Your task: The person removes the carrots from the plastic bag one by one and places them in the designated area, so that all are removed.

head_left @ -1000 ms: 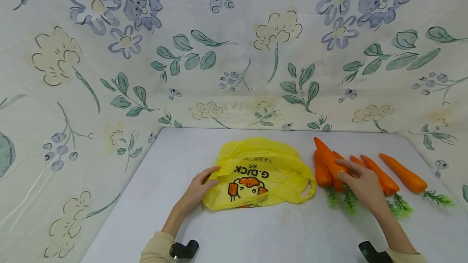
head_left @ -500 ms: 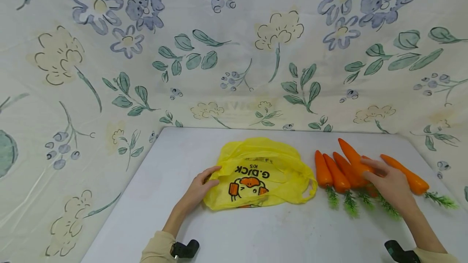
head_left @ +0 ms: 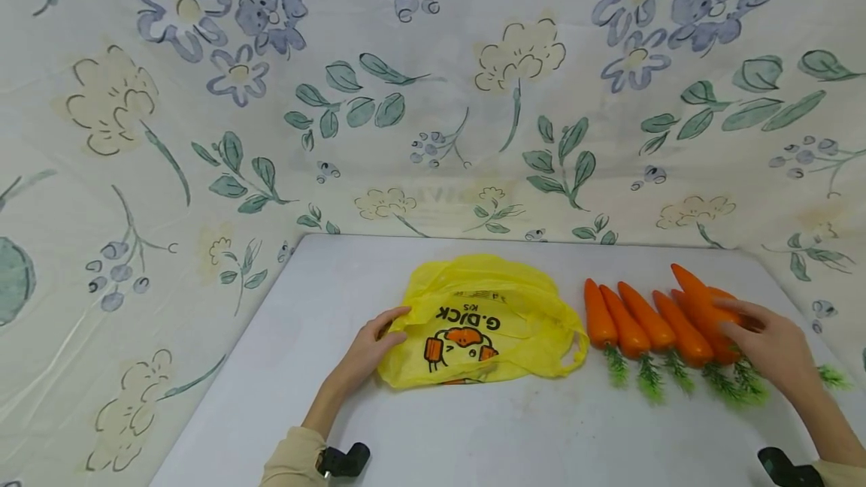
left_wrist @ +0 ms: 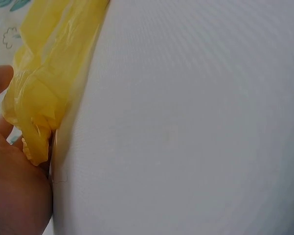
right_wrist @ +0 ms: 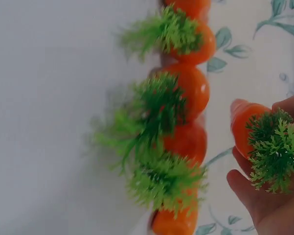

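Note:
In the head view a crumpled yellow plastic bag (head_left: pixel 521 322) with a printed cartoon face lies flat on the white table. My left hand (head_left: pixel 361 352) touches its left edge with relaxed fingers; in the left wrist view the yellow bag (left_wrist: pixel 44 93) sits between thumb and fingers. My right hand (head_left: pixel 778 344) holds an orange carrot (head_left: pixel 697 295) above a row of other carrots (head_left: pixel 625 325). Seen from the right wrist, the held carrot (right_wrist: pixel 247 127) has its green top towards the camera. The right hand hides part of the row's right end.
Carrots lie side by side right of the bag, their green tops (head_left: pixel 649 382) towards me. A leafy tip (head_left: pixel 832 376) shows beyond my right wrist. White table (head_left: pixel 514 442) runs in front; a floral cloth (head_left: pixel 433 96) hangs behind and at the sides.
My right hand has moved rightward with the carrot, passing over the row from its left end to its right. The left hand and the bag have stayed in place.

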A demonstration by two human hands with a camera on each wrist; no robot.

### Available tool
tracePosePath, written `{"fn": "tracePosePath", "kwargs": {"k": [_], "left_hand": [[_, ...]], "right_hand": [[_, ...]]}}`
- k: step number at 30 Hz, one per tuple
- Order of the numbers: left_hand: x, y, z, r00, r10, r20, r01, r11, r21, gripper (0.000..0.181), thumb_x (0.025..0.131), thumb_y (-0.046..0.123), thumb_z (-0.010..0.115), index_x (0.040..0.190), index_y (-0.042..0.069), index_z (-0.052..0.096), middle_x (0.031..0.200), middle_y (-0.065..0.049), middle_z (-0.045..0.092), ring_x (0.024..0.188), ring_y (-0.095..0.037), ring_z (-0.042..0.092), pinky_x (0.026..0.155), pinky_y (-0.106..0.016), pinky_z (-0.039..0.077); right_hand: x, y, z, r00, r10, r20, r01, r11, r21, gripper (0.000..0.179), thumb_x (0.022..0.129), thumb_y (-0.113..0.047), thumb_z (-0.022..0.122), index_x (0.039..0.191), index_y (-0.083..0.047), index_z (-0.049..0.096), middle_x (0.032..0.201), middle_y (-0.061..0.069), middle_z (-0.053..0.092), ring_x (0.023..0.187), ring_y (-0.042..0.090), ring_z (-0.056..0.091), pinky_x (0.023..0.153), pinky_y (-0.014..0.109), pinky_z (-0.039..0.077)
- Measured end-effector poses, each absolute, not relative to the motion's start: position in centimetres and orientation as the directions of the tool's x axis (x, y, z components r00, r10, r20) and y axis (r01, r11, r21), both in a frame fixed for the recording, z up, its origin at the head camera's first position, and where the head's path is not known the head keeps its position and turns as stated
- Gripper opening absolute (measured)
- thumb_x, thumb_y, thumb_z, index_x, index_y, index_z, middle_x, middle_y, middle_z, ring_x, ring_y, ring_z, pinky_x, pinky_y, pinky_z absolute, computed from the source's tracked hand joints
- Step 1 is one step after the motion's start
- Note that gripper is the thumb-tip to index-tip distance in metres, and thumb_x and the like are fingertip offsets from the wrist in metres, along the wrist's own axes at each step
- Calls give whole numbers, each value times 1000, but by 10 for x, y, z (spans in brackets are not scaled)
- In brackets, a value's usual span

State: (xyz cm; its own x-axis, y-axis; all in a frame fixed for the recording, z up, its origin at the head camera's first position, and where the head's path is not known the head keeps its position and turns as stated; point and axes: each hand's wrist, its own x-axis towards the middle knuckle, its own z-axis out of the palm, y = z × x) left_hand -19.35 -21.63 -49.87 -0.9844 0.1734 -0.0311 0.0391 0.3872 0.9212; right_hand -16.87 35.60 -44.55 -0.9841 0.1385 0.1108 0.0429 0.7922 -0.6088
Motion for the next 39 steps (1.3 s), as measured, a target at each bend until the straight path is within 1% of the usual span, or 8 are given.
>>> {"fn": "tracePosePath", "kwargs": {"k": [7,10,13,14,26,31,35,39], "left_hand": [[-193,-214,-499,-985,174,-19,51,389,920,47,97,14,57,144,11,51,154,-12,41,145,-31,30,118,-50,22],[-193,-214,-498,-985,173,-15,55,394,917,47,97,14,57,144,10,51,153,-13,42,145,-32,31,117,-51,23],[-192,-214,-498,-985,169,-27,41,386,921,46,98,14,57,143,12,52,154,-12,41,146,-31,30,118,-51,22],[-192,-215,-498,-985,172,-27,42,386,922,46,98,14,57,144,12,51,154,-12,41,146,-31,30,118,-51,22],[-193,-214,-498,-984,173,-30,38,375,926,47,97,13,57,144,12,51,154,-11,41,146,-31,29,118,-52,21],[-193,-214,-497,-985,166,-41,24,372,928,47,97,14,58,143,13,52,155,-11,40,146,-30,30,118,-51,21],[-193,-214,-497,-986,160,-49,14,370,929,47,97,15,59,143,14,52,154,-11,40,145,-30,30,118,-52,21],[-193,-214,-497,-986,162,-50,14,370,929,47,96,14,59,143,14,52,154,-11,40,145,-30,30,118,-52,21]], "right_hand": [[-171,375,-454,-975,199,97,106,804,-585,44,99,-20,53,132,10,54,131,42,46,106,54,50,58,25,45],[-171,381,-457,-970,225,97,129,806,-577,43,99,-16,52,132,11,51,131,43,44,109,55,47,69,41,52],[-170,386,-462,-965,242,105,145,816,-559,42,98,-13,53,131,13,50,129,43,44,108,55,45,79,57,47],[-170,387,-463,-963,247,105,150,820,-553,41,98,-12,53,130,14,50,128,43,44,107,54,45,80,59,46],[-172,393,-464,-988,151,32,119,879,-462,41,93,-9,53,126,16,49,125,45,42,106,56,43,84,65,41],[-173,393,-458,-983,178,50,136,878,-458,42,98,-14,51,129,16,48,128,46,42,100,53,47,77,59,46],[-176,398,-459,-976,217,28,183,877,-445,44,98,-14,50,130,16,46,130,47,39,105,57,43,81,64,44],[-177,405,-465,-984,178,-9,165,888,-429,44,95,-12,52,127,18,46,126,47,40,104,57,44,84,65,42]]}}
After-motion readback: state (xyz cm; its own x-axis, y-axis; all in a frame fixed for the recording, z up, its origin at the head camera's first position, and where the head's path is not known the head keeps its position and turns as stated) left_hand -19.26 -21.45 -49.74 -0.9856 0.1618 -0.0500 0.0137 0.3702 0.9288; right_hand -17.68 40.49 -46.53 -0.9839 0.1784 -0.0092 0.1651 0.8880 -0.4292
